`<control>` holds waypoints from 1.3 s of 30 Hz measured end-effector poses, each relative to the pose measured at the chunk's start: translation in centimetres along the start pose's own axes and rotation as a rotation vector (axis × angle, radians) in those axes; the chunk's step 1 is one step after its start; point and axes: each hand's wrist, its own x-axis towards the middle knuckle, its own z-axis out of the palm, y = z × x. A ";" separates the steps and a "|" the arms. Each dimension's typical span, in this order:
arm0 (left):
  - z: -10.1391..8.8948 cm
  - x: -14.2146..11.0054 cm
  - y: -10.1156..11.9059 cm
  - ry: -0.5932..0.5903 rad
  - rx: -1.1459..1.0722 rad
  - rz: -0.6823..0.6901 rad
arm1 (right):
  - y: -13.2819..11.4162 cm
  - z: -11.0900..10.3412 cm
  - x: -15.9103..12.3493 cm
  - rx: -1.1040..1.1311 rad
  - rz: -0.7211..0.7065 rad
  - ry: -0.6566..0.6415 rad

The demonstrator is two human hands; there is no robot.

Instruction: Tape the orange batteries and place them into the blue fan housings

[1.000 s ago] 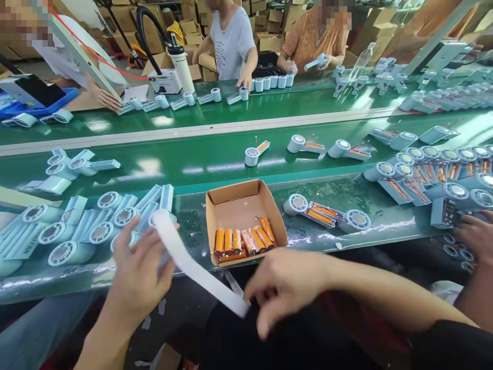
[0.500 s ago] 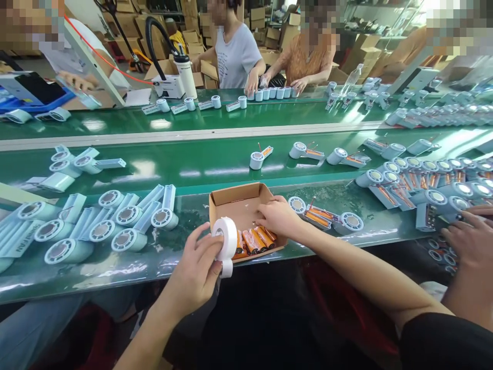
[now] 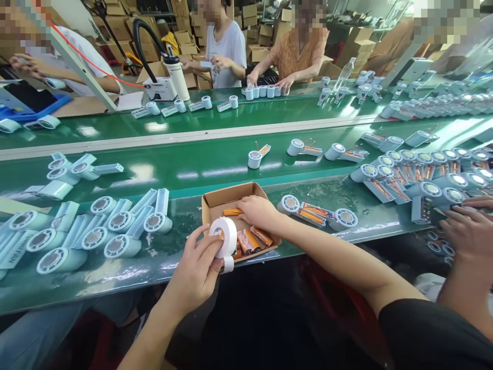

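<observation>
Green bench: running from 9 to 3 o'clock across the view, carrying everything below.
Fan housings: pale blue, lying crowded at 9 o'clock of the box; more, with orange cells fitted, piling up toward 3 o'clock.
Cardboard box: sitting open at centre, near the bench's front edge; walls are low.
Left hand: gripping the tape roll, thumb and fingers closing on its rim; the roll is standing on edge at the box's 7 o'clock corner, a short tail hanging below.
Right hand: reaching into the box from 4 o'clock, fingers curling over an orange battery at the box's middle; it is touching the cell, but whether it is pinching it I cannot tell.
Other batteries: lying loose at the box's 5 o'clock side, wires trailing.
Handling note: probably best lifting the cell by its body, keeping clear of the wires, and holding the roll away from the box wall.
Obstruction: the roll is partly covering the box's near corner; two assembled fans are lying just beside the box at 3 o'clock.
Neighbour: another person's hands are working at 3 o'clock; others are working across the bench at 12 o'clock.
</observation>
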 end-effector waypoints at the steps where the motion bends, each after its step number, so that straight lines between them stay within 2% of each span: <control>1: 0.0 0.0 0.0 0.003 0.015 0.009 | 0.0 0.1 0.3 0.004 0.001 -0.008; 4: -0.2 0.1 0.1 0.021 0.062 0.049 | 0.1 -0.4 0.4 0.027 -0.005 -0.002; 6: -0.7 0.0 0.1 0.032 0.113 0.065 | 0.5 -1.2 -0.5 0.098 0.005 0.035; 11: -1.8 -0.6 0.0 0.029 0.213 0.070 | 1.5 -2.2 -5.4 0.727 0.000 0.232; 13: -2.0 -0.6 -0.1 0.003 0.231 0.094 | 1.4 -2.0 -7.3 0.877 -0.049 0.267; 15: -2.2 -0.5 -0.2 -0.032 0.247 0.143 | 0.8 -1.5 -8.6 0.922 -0.087 0.216; 19: -3.4 0.4 -0.5 -0.102 0.280 0.319 | -0.4 -0.6 -9.8 0.909 -0.158 0.017; 23: -5.3 1.6 -0.5 -0.171 0.335 0.496 | -0.3 -0.1 -10.1 1.213 -0.128 -0.096; 25: -5.7 2.2 -0.1 -0.173 0.368 0.537 | -0.2 0.1 -9.9 1.388 -0.072 -0.101; 27: -5.5 2.7 0.6 -0.140 0.389 0.542 | -0.7 0.6 -9.6 1.563 -0.014 -0.013; 28: -5.1 2.8 1.0 -0.103 0.392 0.519 | -1.3 1.0 -9.4 1.666 0.018 0.079; 31: -3.1 2.9 2.8 0.064 0.346 0.370 | -4.2 2.9 -9.4 1.953 0.137 0.477; 33: -1.4 2.7 4.3 0.186 0.286 0.238 | -6.1 4.1 -9.8 2.051 0.196 0.716; 34: -0.6 2.5 5.2 0.233 0.250 0.178 | -6.5 4.5 -10.2 2.055 0.211 0.792; 36: 0.9 1.9 7.1 0.279 0.170 0.071 | -5.8 4.5 -11.1 1.977 0.223 0.823; 37: 1.6 1.6 8.1 0.257 0.112 0.056 | -4.6 4.0 -11.6 1.904 0.224 0.807; 39: 2.8 1.0 9.7 0.133 -0.039 0.114 | -0.6 2.2 -12.6 1.722 0.205 0.838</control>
